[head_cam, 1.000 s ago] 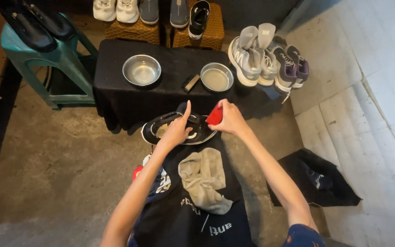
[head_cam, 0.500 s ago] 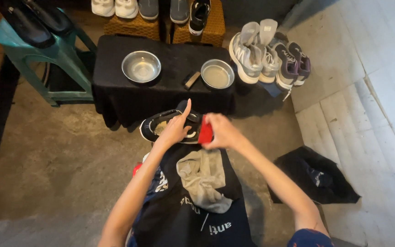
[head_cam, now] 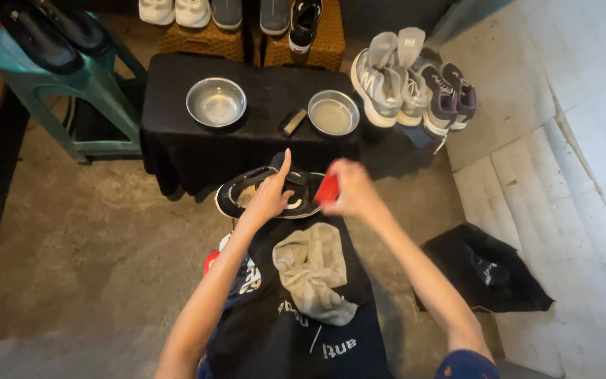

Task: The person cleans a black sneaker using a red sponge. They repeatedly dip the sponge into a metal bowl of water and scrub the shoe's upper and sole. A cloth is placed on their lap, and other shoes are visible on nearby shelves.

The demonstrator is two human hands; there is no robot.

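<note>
Head view shows the left hand (head_cam: 269, 200) gripping a black shoe (head_cam: 264, 193) over the lap, index finger raised. Just right of it, touching the shoe's right end, the right hand (head_cam: 352, 189) is closed around a red brush (head_cam: 327, 188). Farther off, two metal bowls (head_cam: 216, 102) sit on the black tabletop (head_cam: 177, 133).

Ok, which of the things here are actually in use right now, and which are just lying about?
In use:
left hand on the black shoe
right hand holding the red brush
grey cloth on the lap

Lying about:
two metal bowls on the black-covered table
grey sneakers
black bag
</note>
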